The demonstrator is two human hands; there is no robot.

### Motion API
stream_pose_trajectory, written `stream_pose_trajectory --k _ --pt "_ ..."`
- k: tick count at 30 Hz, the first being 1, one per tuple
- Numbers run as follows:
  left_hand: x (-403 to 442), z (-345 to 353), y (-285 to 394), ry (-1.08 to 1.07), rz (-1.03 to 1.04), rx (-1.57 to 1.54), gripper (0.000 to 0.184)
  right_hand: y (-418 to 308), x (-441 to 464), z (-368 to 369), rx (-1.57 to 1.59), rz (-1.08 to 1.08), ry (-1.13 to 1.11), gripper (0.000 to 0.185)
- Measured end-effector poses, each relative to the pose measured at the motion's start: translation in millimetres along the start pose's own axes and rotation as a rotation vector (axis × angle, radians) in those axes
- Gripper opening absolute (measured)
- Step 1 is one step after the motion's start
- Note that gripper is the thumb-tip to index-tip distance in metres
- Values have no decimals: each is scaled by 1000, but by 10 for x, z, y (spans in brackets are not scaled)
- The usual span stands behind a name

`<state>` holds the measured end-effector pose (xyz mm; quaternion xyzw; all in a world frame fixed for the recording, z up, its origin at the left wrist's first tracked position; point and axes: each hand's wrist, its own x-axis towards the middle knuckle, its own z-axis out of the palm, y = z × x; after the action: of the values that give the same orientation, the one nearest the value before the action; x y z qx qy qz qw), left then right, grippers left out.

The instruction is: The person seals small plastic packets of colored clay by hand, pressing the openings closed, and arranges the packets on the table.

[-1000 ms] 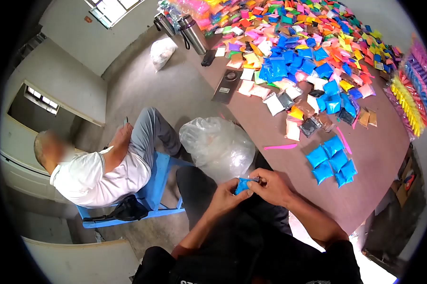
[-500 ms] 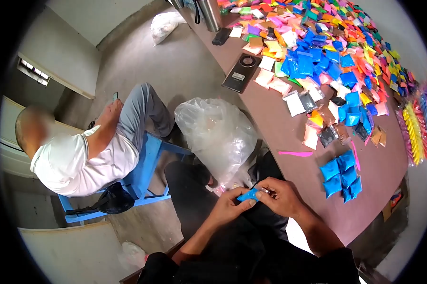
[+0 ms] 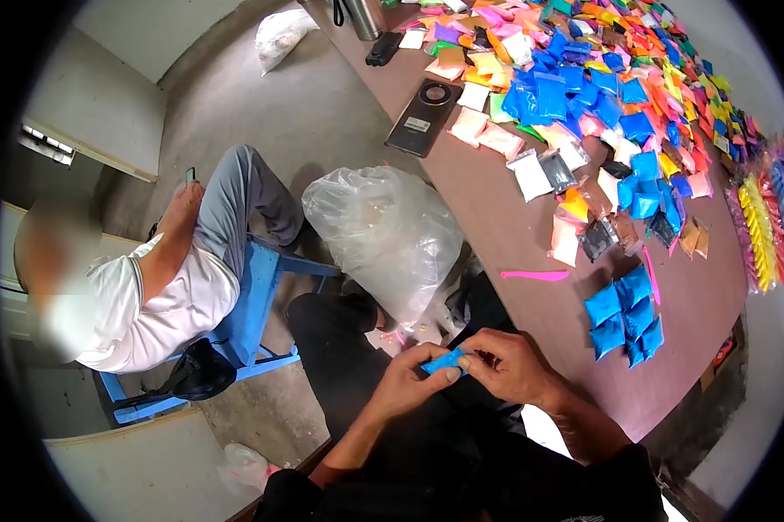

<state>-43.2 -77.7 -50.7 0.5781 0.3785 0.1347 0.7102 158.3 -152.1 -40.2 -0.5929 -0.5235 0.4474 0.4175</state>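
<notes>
Both my hands hold a small blue packet (image 3: pixel 444 361) above my lap. My left hand (image 3: pixel 404 383) pinches one end between thumb and fingers. At the other end, the fingertips of my right hand (image 3: pixel 512 372) are closed on its edge. Part of the packet is hidden by my fingers. On the table to the right lies a cluster of similar blue packets (image 3: pixel 622 317). Two pink plastic sticks lie near it, one pink stick (image 3: pixel 535 275) towards me and another pink stick (image 3: pixel 652 276) beside the cluster.
A large clear plastic bag (image 3: pixel 383 230) stands by my knees. On the brown table (image 3: pixel 566 348) are a phone (image 3: pixel 423 117), a metal flask (image 3: pixel 365 17) and a big heap of coloured packets (image 3: pixel 574 78). To the left, a person (image 3: pixel 179 296) sits on a blue bench (image 3: pixel 261 304) holding a phone.
The view has shifted slightly, so the table and bag appear further left. My right fingers have changed position on the blue packet's edge; both hands still hold it.
</notes>
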Motion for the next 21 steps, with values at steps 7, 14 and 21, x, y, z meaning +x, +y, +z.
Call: stream_pose_trajectory --k 7,14,21 --pt "-11 35 -297 30 15 -17 25 106 -31 44 -179 -171 88 7" --pt "19 17 -328 54 -1 43 25 151 -83 70 -198 -178 117 11" --pt "16 108 -140 78 31 -20 22 104 -88 103 -91 -219 209 11"
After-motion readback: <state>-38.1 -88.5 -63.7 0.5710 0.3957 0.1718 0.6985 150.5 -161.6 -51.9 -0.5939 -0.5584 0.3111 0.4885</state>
